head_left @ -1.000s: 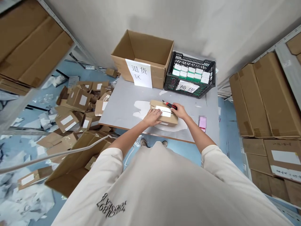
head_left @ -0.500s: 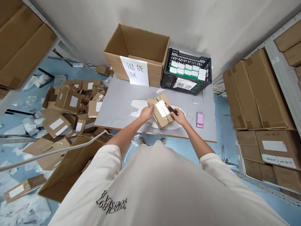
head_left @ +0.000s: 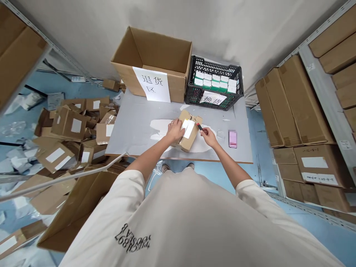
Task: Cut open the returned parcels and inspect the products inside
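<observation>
A small cardboard box [head_left: 190,140] with a white label [head_left: 188,128] and clear tape lies at an angle on the grey table. My left hand [head_left: 175,131] grips its left side, the fingers reaching over the top beside the label. In my right hand [head_left: 209,136] is a red and black utility knife [head_left: 200,127], closed in the fingers. Its tip points up and left at the box's right top edge; whether the blade touches the tape is too small to tell.
Behind are a large open carton [head_left: 155,44] with a paper sign and a black crate [head_left: 215,104] of white-green boxes. A phone [head_left: 233,139] lies at right. Opened boxes [head_left: 73,126] pile up on the left floor; a shelf of cartons [head_left: 302,104] stands right.
The box has turned on the table. My left hand has shifted from its left edge further over the top, and the knife has moved from beside the label to the right top edge.
</observation>
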Tool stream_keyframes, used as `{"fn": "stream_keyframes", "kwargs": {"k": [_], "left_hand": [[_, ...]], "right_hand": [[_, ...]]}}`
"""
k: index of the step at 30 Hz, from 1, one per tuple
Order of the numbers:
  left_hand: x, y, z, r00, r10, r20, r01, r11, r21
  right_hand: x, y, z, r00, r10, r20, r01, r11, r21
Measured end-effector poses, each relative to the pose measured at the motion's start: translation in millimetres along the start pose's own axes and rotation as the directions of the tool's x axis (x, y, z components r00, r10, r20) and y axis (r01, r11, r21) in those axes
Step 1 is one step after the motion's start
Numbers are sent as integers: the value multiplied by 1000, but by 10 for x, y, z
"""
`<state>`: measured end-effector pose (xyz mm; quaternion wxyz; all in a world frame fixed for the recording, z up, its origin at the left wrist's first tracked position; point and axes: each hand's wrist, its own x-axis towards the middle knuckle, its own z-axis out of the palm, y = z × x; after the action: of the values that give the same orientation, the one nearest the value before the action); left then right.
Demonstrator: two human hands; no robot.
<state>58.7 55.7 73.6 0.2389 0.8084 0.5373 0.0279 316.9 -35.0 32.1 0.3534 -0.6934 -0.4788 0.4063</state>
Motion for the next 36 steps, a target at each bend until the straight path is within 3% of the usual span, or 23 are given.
{"fn": "stream_keyframes", "kwargs": {"k": [3,7,13,17,23,30,32,36], "left_hand": [[-38,234,65,1000,21,18,-22,998,67],[-108,471,161,994,59,88,-70,990,125],[-139,500,259,976,104,193,-137,976,171],[-106,407,252,946,157,285,-206,967,150],[-27,249,120,875,320,362,-378,920,100],[66,398,134,907,287,309,-338,933,127],[72,454,167,913,279,298,-330,934,139],[75,502,187,923,250,293,-303,941,152]], "right_hand": [[295,-46,-126,997,-18,-78,11,996,-88],[643,-118,-156,998,-67,-11,64,987,-148],[845,-112,-74,994,-80,70,95,965,-244],[694,0,-185,999,-22,27,28,970,-243],[129,218,-318,996,94,-2,-94,995,-11],[-334,143,-232,967,165,197,-212,945,248],[-334,95,-346,959,197,206,-242,943,228],[-224,7,-717,956,210,206,-221,975,31]]}}
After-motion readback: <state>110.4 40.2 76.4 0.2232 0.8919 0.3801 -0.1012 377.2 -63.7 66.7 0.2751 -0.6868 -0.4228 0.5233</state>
